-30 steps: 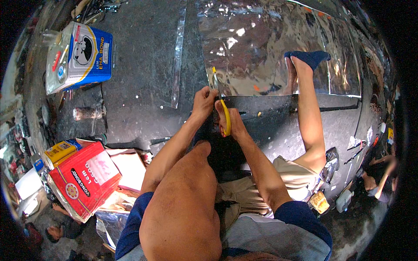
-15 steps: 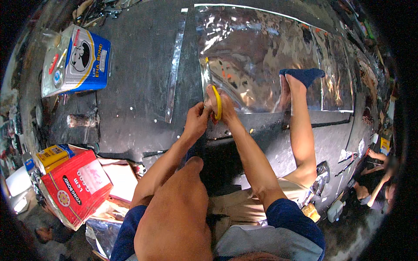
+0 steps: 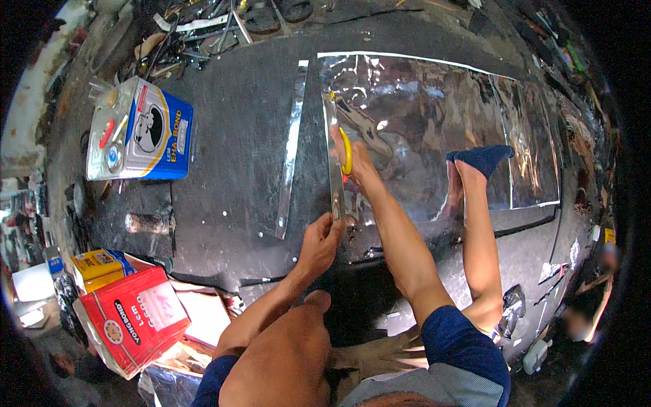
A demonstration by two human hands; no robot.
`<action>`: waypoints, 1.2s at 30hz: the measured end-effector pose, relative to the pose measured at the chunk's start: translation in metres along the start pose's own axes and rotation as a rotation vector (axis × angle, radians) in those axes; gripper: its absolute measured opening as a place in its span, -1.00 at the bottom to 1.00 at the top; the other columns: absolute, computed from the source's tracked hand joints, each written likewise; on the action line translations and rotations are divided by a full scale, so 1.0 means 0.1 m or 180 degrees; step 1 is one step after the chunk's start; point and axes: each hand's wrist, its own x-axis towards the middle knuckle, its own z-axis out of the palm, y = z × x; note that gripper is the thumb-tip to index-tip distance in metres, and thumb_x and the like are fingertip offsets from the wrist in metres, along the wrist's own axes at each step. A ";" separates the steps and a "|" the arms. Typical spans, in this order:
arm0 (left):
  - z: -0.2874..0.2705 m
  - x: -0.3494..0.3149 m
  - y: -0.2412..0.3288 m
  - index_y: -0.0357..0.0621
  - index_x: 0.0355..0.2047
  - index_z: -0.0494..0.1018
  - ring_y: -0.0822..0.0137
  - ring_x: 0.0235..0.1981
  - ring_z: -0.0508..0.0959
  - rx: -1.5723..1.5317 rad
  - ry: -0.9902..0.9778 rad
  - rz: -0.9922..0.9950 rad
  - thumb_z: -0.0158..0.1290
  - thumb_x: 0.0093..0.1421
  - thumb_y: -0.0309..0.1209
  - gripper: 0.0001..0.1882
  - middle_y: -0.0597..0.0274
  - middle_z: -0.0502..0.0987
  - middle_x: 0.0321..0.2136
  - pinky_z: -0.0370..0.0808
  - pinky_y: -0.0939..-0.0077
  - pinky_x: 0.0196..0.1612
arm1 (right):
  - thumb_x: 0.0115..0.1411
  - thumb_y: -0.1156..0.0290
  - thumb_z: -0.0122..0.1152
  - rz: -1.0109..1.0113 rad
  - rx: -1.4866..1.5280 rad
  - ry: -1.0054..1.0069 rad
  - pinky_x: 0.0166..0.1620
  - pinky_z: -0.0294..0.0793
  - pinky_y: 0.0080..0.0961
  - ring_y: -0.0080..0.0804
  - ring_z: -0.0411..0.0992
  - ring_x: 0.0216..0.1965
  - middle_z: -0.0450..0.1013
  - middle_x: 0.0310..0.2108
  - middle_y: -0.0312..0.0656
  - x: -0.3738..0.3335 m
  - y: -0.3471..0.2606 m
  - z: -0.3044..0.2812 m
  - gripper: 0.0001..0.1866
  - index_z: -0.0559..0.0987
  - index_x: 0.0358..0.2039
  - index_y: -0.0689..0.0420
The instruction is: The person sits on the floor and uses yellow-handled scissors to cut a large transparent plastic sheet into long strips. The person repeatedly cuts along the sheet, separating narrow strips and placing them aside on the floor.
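Note:
A large mirror-like silver sheet (image 3: 420,119) lies on the dark surface in front of me. My right hand (image 3: 360,163) is closed around yellow-handled scissors (image 3: 348,150) at the sheet's left side, the blades pointing away from me. Along that side a narrow strip (image 3: 335,186) runs toward me, and my left hand (image 3: 321,245) pinches its near end between thumb and fingers. Further left lies a separate silver strip (image 3: 293,146), touched by neither hand. Whether the pinched strip still joins the sheet at its far end is hard to see.
A blue and white can (image 3: 159,132) stands at the left, with a small jar-like cylinder (image 3: 147,223) nearer. Closer still are a red carton (image 3: 132,319) and a yellow box (image 3: 100,269). My socked foot (image 3: 483,160) rests on the sheet. Metal tools (image 3: 220,27) clutter the far left.
My right hand and the scissors have moved farther along the sheet's left side. My left hand has drawn apart from them, now holding the strip's near end. The view has tilted, showing more beyond the sheet.

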 end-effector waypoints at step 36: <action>-0.26 -0.49 0.09 -0.23 -0.29 0.38 0.54 -0.44 0.25 0.0107 -0.0167 0.0073 -0.10 0.28 -0.24 -0.73 0.39 0.32 -0.54 0.27 0.59 -0.35 | -0.21 -0.65 -0.27 0.0084 0.0558 0.0289 -0.26 0.43 -0.30 -0.22 0.45 -0.29 0.45 -0.33 0.01 1.53 -0.69 -0.26 0.11 0.50 -0.20 0.27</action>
